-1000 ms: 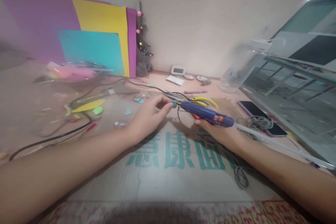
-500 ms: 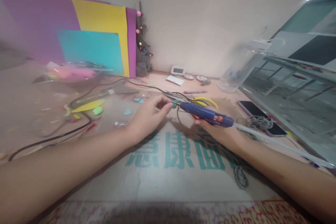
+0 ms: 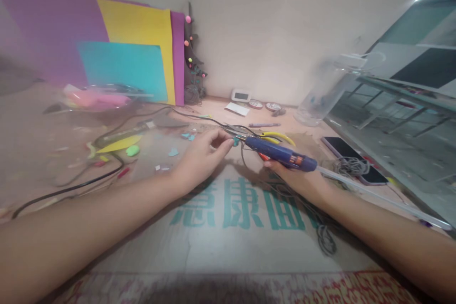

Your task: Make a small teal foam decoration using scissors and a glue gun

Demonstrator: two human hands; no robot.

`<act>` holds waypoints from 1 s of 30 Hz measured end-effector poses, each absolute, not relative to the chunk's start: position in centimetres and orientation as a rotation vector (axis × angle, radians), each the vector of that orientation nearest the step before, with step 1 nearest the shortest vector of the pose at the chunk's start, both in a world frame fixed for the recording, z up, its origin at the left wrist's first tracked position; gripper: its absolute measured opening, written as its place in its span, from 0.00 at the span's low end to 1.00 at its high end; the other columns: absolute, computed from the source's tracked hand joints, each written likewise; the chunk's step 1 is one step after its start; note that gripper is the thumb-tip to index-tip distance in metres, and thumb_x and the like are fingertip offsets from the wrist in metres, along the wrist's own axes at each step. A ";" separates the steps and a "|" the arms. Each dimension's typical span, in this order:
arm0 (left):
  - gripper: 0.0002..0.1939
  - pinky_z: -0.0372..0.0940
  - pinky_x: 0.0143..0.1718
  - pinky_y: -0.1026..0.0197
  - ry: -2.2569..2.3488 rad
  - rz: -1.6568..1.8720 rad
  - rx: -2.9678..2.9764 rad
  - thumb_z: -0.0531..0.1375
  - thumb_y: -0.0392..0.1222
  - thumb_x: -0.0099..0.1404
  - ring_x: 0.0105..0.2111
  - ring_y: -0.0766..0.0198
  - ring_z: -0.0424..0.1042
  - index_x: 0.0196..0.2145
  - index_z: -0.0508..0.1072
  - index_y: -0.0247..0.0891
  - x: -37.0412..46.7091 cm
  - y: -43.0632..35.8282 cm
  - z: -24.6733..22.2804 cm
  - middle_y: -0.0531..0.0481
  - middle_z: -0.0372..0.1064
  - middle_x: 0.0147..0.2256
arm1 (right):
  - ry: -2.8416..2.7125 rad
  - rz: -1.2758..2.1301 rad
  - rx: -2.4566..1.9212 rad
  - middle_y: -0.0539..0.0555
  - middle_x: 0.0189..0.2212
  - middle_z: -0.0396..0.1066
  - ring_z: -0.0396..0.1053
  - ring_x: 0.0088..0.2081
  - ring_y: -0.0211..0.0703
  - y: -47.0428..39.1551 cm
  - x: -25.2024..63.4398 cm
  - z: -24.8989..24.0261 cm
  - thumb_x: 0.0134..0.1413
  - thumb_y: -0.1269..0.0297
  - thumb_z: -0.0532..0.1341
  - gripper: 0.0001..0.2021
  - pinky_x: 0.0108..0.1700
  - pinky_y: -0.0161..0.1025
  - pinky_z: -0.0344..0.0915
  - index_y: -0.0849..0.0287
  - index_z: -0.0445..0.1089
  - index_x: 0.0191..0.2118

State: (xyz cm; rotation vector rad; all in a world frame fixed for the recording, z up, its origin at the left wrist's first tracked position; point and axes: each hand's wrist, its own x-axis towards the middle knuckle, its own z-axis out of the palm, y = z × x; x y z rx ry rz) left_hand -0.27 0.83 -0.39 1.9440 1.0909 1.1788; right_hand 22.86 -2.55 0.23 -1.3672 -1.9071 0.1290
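My right hand (image 3: 294,173) is wrapped round a blue hot glue gun (image 3: 278,152), its nozzle pointing left. A long pale glue stick (image 3: 377,197) runs out of the gun's back end. My left hand (image 3: 210,154) pinches a small teal piece (image 3: 235,141) between thumb and fingertips. The nozzle tip is at that piece; whether they touch I cannot tell. Behind the gun lie scissors (image 3: 270,136) with yellow handles, partly hidden by it. Several light blue cut pieces (image 3: 173,152) lie left of my left hand.
A black cord (image 3: 71,192) curves across the left side. At the right lies a phone (image 3: 342,147) with a tangled cable on it. A clear plastic jug (image 3: 320,90) stands at the back right. Coloured sheets (image 3: 138,23) lean on the wall, with a small white clock (image 3: 241,95) nearby.
The nozzle has shifted very slightly against the teal piece, and the glue gun has tipped a little. Both hands stay in nearly the same place.
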 end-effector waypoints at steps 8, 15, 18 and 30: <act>0.09 0.63 0.41 0.60 1.090 1.187 1.942 0.56 0.44 0.68 0.36 0.62 0.70 0.33 0.70 0.37 -0.4 1.0 -0.6 0.51 0.72 0.34 | -1.902 0.119 -1.404 0.51 0.29 0.77 0.75 0.35 0.49 -2.4 23.0 0.3 0.51 0.56 0.66 0.08 0.39 0.46 0.73 0.53 0.73 0.29; 0.09 0.63 0.41 0.59 1.098 1.195 1.927 0.56 0.44 0.67 0.36 0.61 0.70 0.34 0.70 0.38 -0.4 1.0 -0.5 0.50 0.72 0.35 | -1.922 0.108 -1.383 0.50 0.27 0.75 0.73 0.31 0.47 -2.2 23.1 0.3 0.51 0.57 0.66 0.08 0.35 0.43 0.71 0.53 0.71 0.26; 0.09 0.63 0.40 0.59 1.100 1.192 1.924 0.56 0.44 0.67 0.36 0.61 0.70 0.34 0.70 0.38 -0.4 1.0 -0.5 0.50 0.72 0.35 | -1.911 0.127 -1.388 0.50 0.28 0.75 0.74 0.33 0.47 -2.1 23.1 0.3 0.51 0.58 0.66 0.07 0.36 0.43 0.71 0.53 0.72 0.27; 0.09 0.62 0.41 0.59 1.119 1.193 1.902 0.56 0.45 0.67 0.37 0.61 0.70 0.34 0.70 0.38 -0.5 1.1 -0.5 0.50 0.72 0.35 | -1.899 0.173 -1.371 0.51 0.34 0.77 0.75 0.39 0.48 -1.9 23.5 -0.2 0.51 0.57 0.66 0.07 0.43 0.45 0.71 0.54 0.73 0.33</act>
